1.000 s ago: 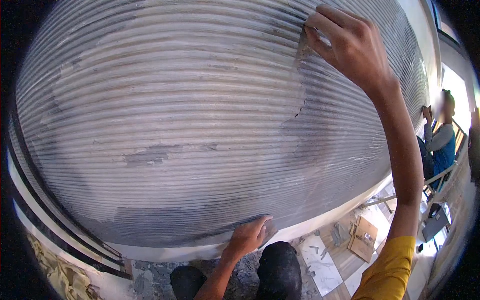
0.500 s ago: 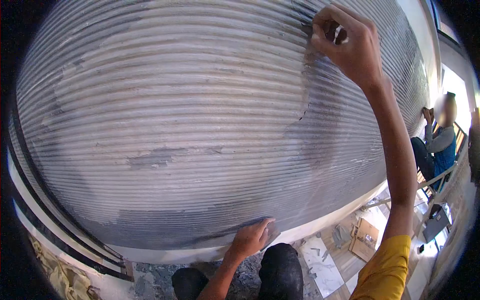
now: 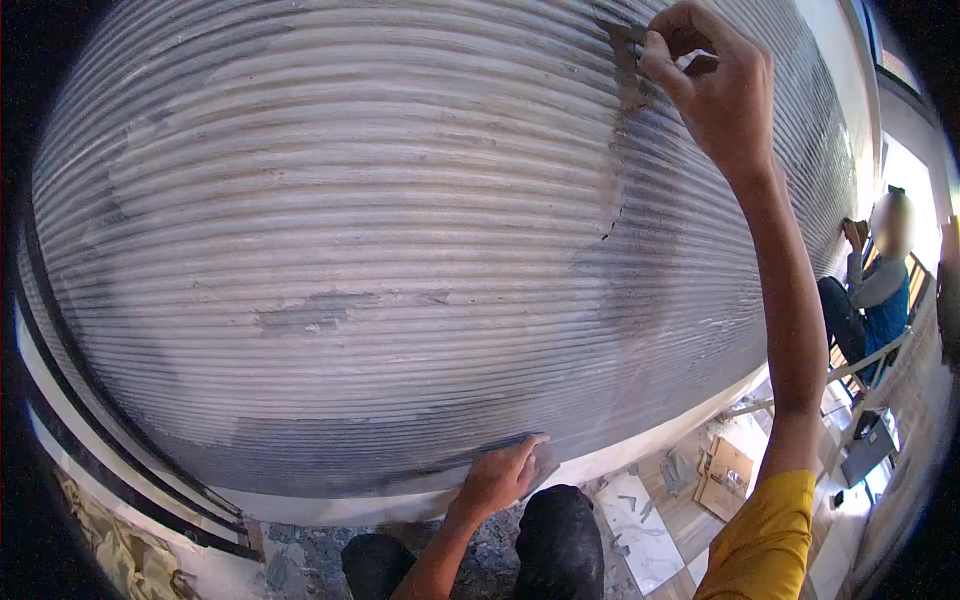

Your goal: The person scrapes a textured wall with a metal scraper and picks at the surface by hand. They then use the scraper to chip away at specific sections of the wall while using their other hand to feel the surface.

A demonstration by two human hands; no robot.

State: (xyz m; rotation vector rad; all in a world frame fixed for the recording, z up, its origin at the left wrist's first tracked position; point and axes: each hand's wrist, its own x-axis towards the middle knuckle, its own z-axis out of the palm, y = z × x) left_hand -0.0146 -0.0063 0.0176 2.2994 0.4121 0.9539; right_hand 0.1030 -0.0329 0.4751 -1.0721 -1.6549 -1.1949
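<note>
A large ridged grey wall panel point(image 3: 400, 200), its grooves running sideways, fills most of the view. Near its top right, my right hand point(image 3: 708, 85) is closed in a pinch at the surface, beside a dark grey smeared patch point(image 3: 625, 65). What the fingertips hold is too small to make out. Low down, my left hand point(image 3: 497, 476) rests against the panel's bottom edge with its index finger stretched out and nothing seen in it. A darker patch point(image 3: 325, 312) and a small crack mark the panel's surface.
At the right, another person point(image 3: 885, 290) sits by the panel with hands raised to it, near a metal rail. Cardboard point(image 3: 725, 480), scraps and a white tile point(image 3: 640, 535) lie on the floor. Dark rails point(image 3: 120, 425) edge the lower left. My knees are at the bottom.
My right hand has shifted slightly right and a little down, uncovering more of the dark smear. My left hand stays in place.
</note>
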